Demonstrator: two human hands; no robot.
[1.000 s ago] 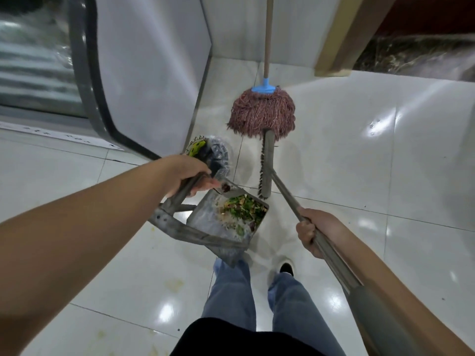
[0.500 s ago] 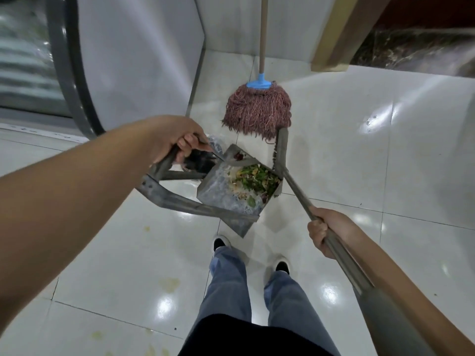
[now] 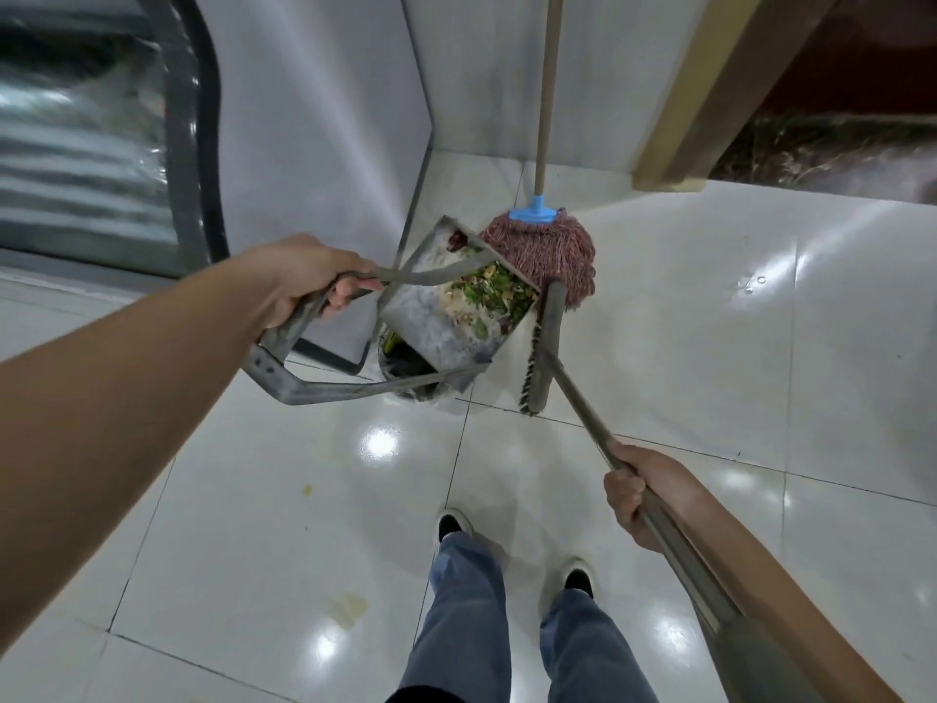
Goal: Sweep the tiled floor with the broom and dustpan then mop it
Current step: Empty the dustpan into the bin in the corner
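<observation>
Dustpan (image 3: pixel 446 322), metal and long-handled, is lifted off the floor at centre-left, loaded with green and pale scraps, above a small bin (image 3: pixel 405 365) that shows beneath it. The left hand (image 3: pixel 304 276) has its fingers curled round the dustpan's handle. To the right, the broom (image 3: pixel 540 347) hangs with its head just beside the pan; the right hand (image 3: pixel 641 494) grips its pole in a closed fist. Sweeping looks nearly done, judging by the collected rubbish; emptying the pan and all the mopping appear to remain. The mop (image 3: pixel 547 251) leans unused in the corner behind. The tiled floor (image 3: pixel 710 347) is glossy white with dark grout lines, bright light reflections and a few yellowish stains near the person's feet
</observation>
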